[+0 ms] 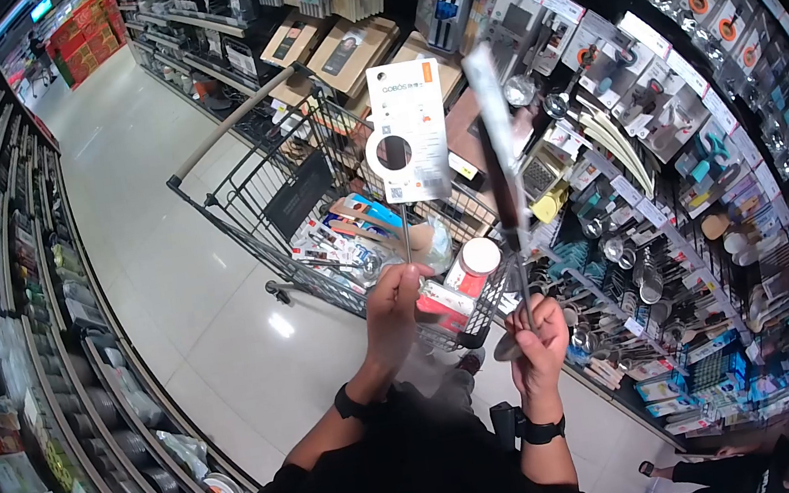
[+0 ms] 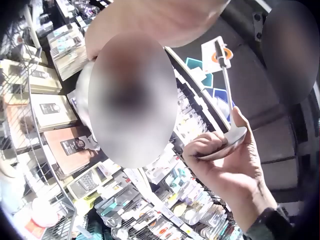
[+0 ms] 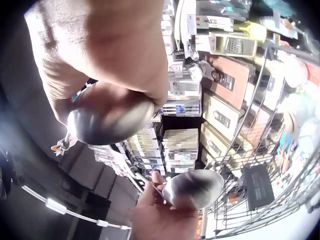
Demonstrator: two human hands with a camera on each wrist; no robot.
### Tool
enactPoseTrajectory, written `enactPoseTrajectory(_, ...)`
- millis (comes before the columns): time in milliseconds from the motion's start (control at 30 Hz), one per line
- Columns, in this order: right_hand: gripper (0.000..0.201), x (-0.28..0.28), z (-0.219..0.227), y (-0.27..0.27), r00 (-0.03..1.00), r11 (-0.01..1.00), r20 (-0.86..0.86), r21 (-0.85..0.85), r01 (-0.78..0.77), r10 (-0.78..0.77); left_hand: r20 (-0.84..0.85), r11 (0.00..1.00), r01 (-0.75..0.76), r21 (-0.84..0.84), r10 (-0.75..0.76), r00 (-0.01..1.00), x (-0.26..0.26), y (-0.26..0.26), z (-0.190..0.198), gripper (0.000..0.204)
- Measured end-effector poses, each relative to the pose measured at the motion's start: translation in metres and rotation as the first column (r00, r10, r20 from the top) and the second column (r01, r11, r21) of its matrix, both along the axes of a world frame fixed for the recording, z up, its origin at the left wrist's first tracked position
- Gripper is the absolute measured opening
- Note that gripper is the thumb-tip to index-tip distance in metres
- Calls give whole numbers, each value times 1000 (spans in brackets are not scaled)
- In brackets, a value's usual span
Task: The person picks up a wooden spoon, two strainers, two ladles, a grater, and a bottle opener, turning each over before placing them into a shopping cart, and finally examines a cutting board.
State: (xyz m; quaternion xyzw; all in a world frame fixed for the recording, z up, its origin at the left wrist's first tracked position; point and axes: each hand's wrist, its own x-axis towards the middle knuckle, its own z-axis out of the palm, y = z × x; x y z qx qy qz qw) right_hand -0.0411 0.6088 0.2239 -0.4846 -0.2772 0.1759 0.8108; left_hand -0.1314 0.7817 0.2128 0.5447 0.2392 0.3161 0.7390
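In the head view my left hand (image 1: 392,312) grips a metal ladle low on its handle, which stands upright with a white label card (image 1: 410,118) at the top. Its rounded steel bowl (image 3: 200,186) shows beside that hand in the right wrist view. To the right, my right hand (image 1: 540,335) holds a second ladle near its bowl (image 1: 507,346), the dark handle (image 1: 506,195) pointing up. The left wrist view shows the fingers of this hand around the bowl's edge, with a tag near the handle's far end. A blurred oval covers much of that view.
A shopping cart (image 1: 301,194) with packaged utensils and a white-lidded red jar (image 1: 477,260) stands just ahead. Shelves of kitchen tools (image 1: 656,240) line the right, more shelves (image 1: 79,371) the left. A person's legs (image 1: 709,475) show at bottom right.
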Motion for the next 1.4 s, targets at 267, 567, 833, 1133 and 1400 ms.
enactPoseTrajectory(267,25,-2,13,2,959,963,196,-213,-164,207,39,996,26,-81,-23,999,-6,13,-4,27)
enactPoseTrajectory(567,18,8,18,-4,995,987,-1,-125,-101,102,190,973,225,-51,-212,959,-26,36,-2,38)
enactPoseTrajectory(833,26,7,18,-3,942,949,-114,45,-311,314,367,834,542,-104,-475,800,-39,40,0,47)
enactPoseTrajectory(1133,27,-12,32,1,976,921,-68,-323,-217,206,472,744,651,-148,-526,708,-43,30,-4,44)
enactPoseTrajectory(1400,27,-16,31,4,964,917,-139,-303,-260,227,401,746,648,-153,-552,731,-40,30,-12,42)
